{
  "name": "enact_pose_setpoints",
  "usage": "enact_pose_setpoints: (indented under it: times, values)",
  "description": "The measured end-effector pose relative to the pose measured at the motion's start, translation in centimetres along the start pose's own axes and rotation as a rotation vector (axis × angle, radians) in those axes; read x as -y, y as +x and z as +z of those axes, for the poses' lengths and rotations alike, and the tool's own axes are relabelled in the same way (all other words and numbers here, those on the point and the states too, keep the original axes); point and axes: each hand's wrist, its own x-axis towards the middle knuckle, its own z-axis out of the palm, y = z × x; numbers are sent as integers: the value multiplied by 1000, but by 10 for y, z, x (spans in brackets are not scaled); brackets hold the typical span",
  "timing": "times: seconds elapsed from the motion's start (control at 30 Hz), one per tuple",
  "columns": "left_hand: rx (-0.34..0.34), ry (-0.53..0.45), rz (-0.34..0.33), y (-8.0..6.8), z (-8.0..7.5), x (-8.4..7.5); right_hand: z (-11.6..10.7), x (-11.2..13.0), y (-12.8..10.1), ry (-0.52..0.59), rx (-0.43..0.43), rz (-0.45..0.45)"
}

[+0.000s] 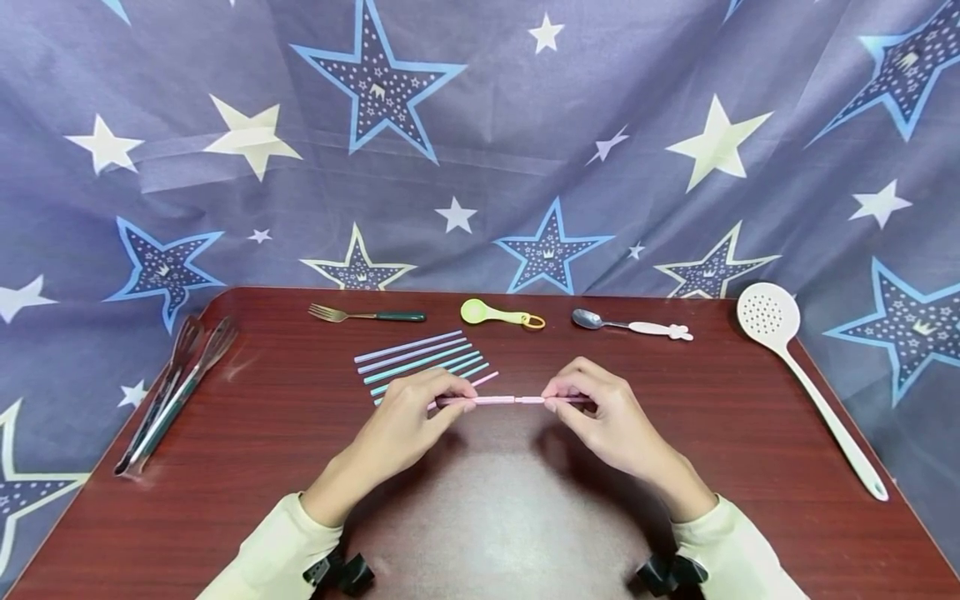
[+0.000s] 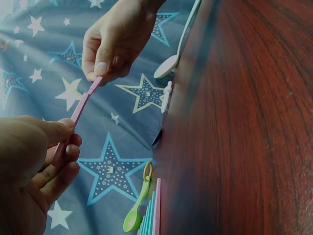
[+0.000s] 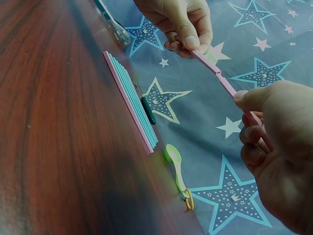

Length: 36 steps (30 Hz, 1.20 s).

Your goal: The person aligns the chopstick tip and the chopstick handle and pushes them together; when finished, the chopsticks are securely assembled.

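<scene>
**Item: two pink straws held end to end above the table**

- Left hand: thumb and forefinger curled and pinched on the left pink straw, the other fingers folded beneath it. The left wrist view shows the thumb lying along the straw.
- Right hand: thumb and forefinger pinched on the right pink straw, fingers curled under.
- Location of the straws: lifted clear of the red-brown table, level, at mid-table in front of the person. Their ends meet at a joint between the two hands.
- Loose straws: a fanned row of lilac, teal and pink, lying flat just behind the left hand.
- Also on the table: fork, green spoon, steel spoon with a white handle, white slotted ladle, tongs at the left edge.

Handling note, as judged: the joint looks slim and easily kinked. Both pieces are best kept on one straight line, gripped close to the meeting ends, and pressed inward gently with a slight twist. A grip too far back would likely let the straws bow, as the wrist views hint.
</scene>
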Motion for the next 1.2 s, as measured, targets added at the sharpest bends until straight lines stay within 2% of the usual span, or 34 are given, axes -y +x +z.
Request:
enact_pose_setpoints:
  times: [0.37,0.7,1.0,1.2]
  values:
    - [26,-3,-8,0,0,-3,1,1,-1,-12,7,-14]
    - [2,12,-7,-1,1,-3,6,0,-2,-25,5,-40]
    - [-1,22,44,-2,1,-2,8,1,-3,-52,8,-60]
    - [-5,-44,36,-5,11,-2,12,1,-4,-53,-1,-69]
